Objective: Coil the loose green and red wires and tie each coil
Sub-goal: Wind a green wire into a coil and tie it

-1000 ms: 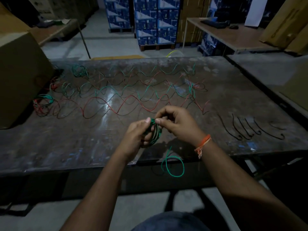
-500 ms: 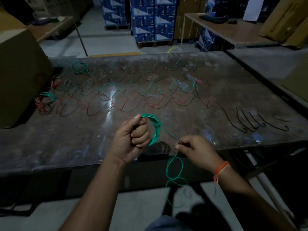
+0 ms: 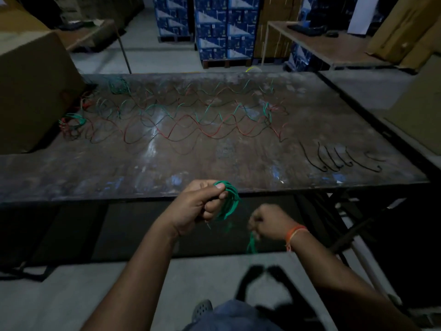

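Left grip [image 3: 202, 206]: my fingers curl tight round the green coil [image 3: 229, 201], held just off the bench's [image 3: 214, 163] near edge.
Right grip [image 3: 269, 222]: fisted below the coil, pinching the green tail [image 3: 251, 243] that hangs down; blurred.
Loose wires [image 3: 181, 120]: green and red, wavy, across the bench's far half.
Black ties [image 3: 338, 158]: near the right edge.

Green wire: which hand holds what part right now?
Left hand grips the green coil at its left side, thumb on top. Right hand pinches the loose tail hanging below the table edge.
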`<state>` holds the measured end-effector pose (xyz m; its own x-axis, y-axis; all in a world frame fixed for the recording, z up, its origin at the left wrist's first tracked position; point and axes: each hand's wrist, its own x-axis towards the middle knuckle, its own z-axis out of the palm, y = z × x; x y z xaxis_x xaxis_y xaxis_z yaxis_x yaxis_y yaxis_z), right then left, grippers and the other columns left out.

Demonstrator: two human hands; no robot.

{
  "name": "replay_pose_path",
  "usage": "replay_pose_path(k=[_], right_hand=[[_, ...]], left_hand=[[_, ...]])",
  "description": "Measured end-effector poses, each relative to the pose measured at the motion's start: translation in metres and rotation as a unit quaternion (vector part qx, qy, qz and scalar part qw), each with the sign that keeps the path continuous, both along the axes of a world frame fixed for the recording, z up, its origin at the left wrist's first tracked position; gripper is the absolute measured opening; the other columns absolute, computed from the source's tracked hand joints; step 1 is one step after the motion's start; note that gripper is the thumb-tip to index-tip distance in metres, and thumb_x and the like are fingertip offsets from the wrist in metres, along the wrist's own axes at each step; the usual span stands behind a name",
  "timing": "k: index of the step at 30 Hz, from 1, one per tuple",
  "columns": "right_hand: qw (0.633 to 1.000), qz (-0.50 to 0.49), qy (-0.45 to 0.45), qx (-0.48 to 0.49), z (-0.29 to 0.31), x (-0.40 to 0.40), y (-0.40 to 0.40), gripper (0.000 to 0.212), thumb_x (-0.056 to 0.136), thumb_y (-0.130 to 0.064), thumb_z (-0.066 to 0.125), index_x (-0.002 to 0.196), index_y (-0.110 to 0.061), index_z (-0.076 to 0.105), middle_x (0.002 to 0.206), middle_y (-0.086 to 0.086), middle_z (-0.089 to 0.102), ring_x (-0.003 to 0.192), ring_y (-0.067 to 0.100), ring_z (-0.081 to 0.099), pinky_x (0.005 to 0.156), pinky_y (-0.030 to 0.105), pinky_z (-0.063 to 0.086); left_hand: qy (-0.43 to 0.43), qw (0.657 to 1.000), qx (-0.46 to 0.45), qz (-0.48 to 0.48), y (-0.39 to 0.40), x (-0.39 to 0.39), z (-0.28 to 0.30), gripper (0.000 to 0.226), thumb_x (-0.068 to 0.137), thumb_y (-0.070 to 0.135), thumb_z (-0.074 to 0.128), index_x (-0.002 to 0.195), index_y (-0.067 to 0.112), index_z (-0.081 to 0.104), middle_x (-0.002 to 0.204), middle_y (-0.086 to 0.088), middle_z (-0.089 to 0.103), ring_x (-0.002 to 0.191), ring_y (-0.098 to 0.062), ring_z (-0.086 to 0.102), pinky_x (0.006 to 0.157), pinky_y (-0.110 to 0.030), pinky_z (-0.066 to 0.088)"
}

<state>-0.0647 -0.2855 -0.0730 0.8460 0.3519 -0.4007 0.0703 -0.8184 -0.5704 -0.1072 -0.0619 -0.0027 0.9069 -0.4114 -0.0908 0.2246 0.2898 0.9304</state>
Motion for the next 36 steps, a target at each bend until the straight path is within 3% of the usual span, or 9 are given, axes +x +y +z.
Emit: replay_pose_path(k=[3,7,10,11,14,18,23,28,36], right_hand=[[0.947,-0.147,-0.265,0.107,-0.010,-0.029,-0.019,0.015,0.087,-0.012,0.064,0.092,-0.015,0.078,0.088,0.002,0.078,0.082,0.016,0.071,0.076,0.022,0.048],[0.996,0.014,-0.052,0.077,-0.030,-0.068,-0.046,0.013,0.085,-0.022,0.068,0.075,-0.016,0.073,0.081,0.004,0.077,0.079,0.013,0.072,0.075,0.030,0.052],[0.933,-0.211,-0.259,0.133,-0.033,-0.078,-0.066,0.016,0.088,-0.005,0.068,0.092,-0.014,0.081,0.092,0.005,0.079,0.090,0.019,0.074,0.082,0.020,0.048],[0.936,-0.170,-0.255,0.171,-0.030,-0.082,-0.066,0.015,0.089,-0.007,0.068,0.092,-0.016,0.080,0.090,0.000,0.079,0.086,0.013,0.073,0.081,0.017,0.049],[0.986,0.048,0.015,0.160,-0.031,-0.098,-0.065,0.013,0.090,-0.010,0.066,0.088,-0.011,0.078,0.084,0.003,0.078,0.082,0.011,0.074,0.077,0.021,0.054],[0.939,-0.223,-0.190,0.183,-0.046,-0.089,-0.078,0.020,0.086,0.002,0.071,0.094,-0.014,0.081,0.086,-0.003,0.077,0.085,0.011,0.072,0.076,0.004,0.044],[0.925,-0.200,-0.113,0.302,-0.061,-0.084,-0.065,0.022,0.092,-0.001,0.067,0.092,-0.021,0.078,0.091,-0.004,0.077,0.089,0.008,0.071,0.086,0.025,0.055],[0.924,-0.165,-0.164,0.304,-0.064,-0.071,-0.071,0.014,0.096,-0.013,0.068,0.092,-0.019,0.080,0.101,0.001,0.066,0.101,0.005,0.062,0.094,0.016,0.047],[0.953,-0.134,-0.088,0.256,-0.062,-0.055,-0.062,0.020,0.099,-0.010,0.060,0.084,-0.023,0.059,0.066,-0.001,0.063,0.062,0.016,0.067,0.066,0.032,0.052]], left_hand=[[0.015,0.999,-0.003,0.028,-0.030,-0.029,-0.009,0.022,0.095,0.027,0.052,0.078,0.014,0.052,0.053,0.002,0.028,0.043,-0.007,0.018,0.041,-0.019,0.014],[0.028,0.999,-0.022,0.039,-0.061,-0.065,-0.016,0.022,0.097,0.027,0.051,0.079,0.013,0.052,0.054,0.003,0.028,0.043,-0.006,0.019,0.041,-0.018,0.014],[0.017,0.997,0.018,0.071,-0.075,-0.086,-0.019,0.022,0.095,0.029,0.053,0.080,0.013,0.052,0.056,0.001,0.029,0.046,-0.009,0.019,0.044,-0.023,0.012],[0.025,0.996,0.003,0.080,-0.079,-0.091,-0.020,0.021,0.095,0.028,0.053,0.080,0.013,0.051,0.055,0.002,0.028,0.046,-0.008,0.018,0.044,-0.023,0.011],[0.035,0.995,-0.029,0.090,-0.090,-0.098,-0.019,0.021,0.094,0.027,0.052,0.079,0.014,0.050,0.053,0.005,0.027,0.045,-0.007,0.016,0.042,-0.020,0.011],[0.017,0.995,-0.010,0.103,-0.095,-0.096,-0.020,0.022,0.095,0.029,0.053,0.078,0.014,0.053,0.053,0.004,0.028,0.045,-0.008,0.016,0.041,-0.017,0.015],[0.022,0.992,-0.039,0.120,-0.085,-0.079,-0.022,0.022,0.097,0.029,0.050,0.080,0.015,0.052,0.053,0.007,0.028,0.043,-0.005,0.018,0.041,-0.016,0.013],[0.047,0.987,-0.043,0.147,-0.078,-0.056,-0.019,0.024,0.102,0.028,0.046,0.082,0.015,0.050,0.052,0.007,0.027,0.040,-0.004,0.019,0.039,-0.013,0.016],[0.178,0.904,-0.353,0.163,-0.058,-0.024,-0.024,0.028,0.098,0.029,0.041,0.074,0.017,0.052,0.045,0.007,0.030,0.042,-0.005,0.011,0.038,-0.018,0.022]])
